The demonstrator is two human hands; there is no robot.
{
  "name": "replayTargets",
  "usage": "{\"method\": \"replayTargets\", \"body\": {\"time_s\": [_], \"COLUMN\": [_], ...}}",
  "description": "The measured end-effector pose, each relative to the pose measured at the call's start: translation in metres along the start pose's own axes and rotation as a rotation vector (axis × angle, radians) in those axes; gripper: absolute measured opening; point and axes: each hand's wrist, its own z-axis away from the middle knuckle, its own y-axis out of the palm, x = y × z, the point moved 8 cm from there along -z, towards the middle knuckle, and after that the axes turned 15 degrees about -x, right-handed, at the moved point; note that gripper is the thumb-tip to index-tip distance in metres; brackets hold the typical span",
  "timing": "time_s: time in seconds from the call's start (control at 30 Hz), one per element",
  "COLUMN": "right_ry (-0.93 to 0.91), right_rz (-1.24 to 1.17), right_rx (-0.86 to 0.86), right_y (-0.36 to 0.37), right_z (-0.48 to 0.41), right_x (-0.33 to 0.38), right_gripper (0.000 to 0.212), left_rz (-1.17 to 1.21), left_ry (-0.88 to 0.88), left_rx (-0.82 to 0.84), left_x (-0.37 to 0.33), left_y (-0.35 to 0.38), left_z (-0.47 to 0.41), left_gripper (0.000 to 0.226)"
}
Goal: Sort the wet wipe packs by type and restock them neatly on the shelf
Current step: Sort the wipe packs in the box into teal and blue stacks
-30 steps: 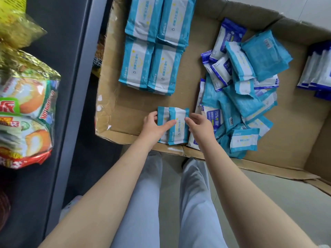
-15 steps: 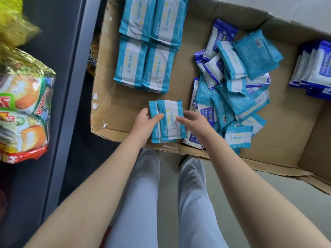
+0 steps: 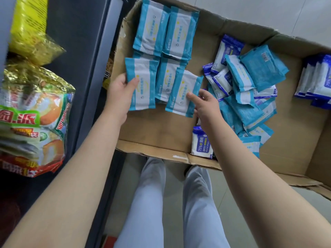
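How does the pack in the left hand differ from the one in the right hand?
The left-hand pack lies nearly straight; the right-hand pack sits tilted, overlapping the middle pack. The left hand grips its pack's left edge; the right hand pinches its pack's right edge. Both are the same teal-and-white type.

worn: loose pale grey-blue fabric trousers (image 3: 148,203) are seen on both legs | cloth: plain, of one tone, creased by soft lengthwise folds | arms: left forearm (image 3: 86,167) and right forearm (image 3: 250,176) are shown bare as far as the view reaches | hands: left hand (image 3: 121,90) and right hand (image 3: 206,106) are left uncovered
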Motion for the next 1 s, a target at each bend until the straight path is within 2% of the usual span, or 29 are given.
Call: {"method": "replayTargets", "body": {"time_s": [0.13,0.2,0.27,0.33,0.4,0.5,0.73,0.87,1.0], "right_ry": [-0.074,-0.092,-0.103,-0.140,-0.198,-0.272,-0.358,-0.326,-0.326], "right_rz": [0.096,0.107,0.139,0.204,0.267,0.309,0.373,0.213,0.115], "right_rx": [-0.064,-0.088,-0.108,-0.141,-0.178,-0.199,-0.205,-0.262,-0.385], "right_y": [0.029,0.039,0.046,0.048,0.047,0.045,0.046,0.029,-0.025], "right_z": [-0.009,-0.013,-0.018,-0.023,-0.024,-0.024,-0.026,-0.014,0.002], "right_x": [0.013,0.018,0.020,0.022,0.027,0.030,0.035,0.035,0.021], "right_gripper": [0.014,0.017,0.016,0.019,0.026,0.033,0.034,0.032,0.021], "left_rz": [-0.366,-0.532,-0.569,-0.603,-0.721,-0.774,-0.731,-0.699,-0.628], "left_ry": [0.221,0.334,0.381,0.505,0.640,0.619,0.578,0.614,0.677], "left_rx": [-0.001,-0.094,-0.182,-0.189,-0.151,-0.164,-0.180,-0.194,-0.182], "left_x": [-0.018,-0.023,-0.026,-0.026,-0.020,-0.009,-0.018,-0.019,-0.015], "left_y": [0.017,0.020,0.018,0.019,0.024,0.022,0.028,0.024,0.033], "left_z": [-0.041,-0.048,-0.042,-0.029,-0.019,-0.025,-0.034,-0.015,0.033], "left_gripper": [0.023,0.040,0.059,0.060,0.049,0.040,0.041,0.042,0.032]}}
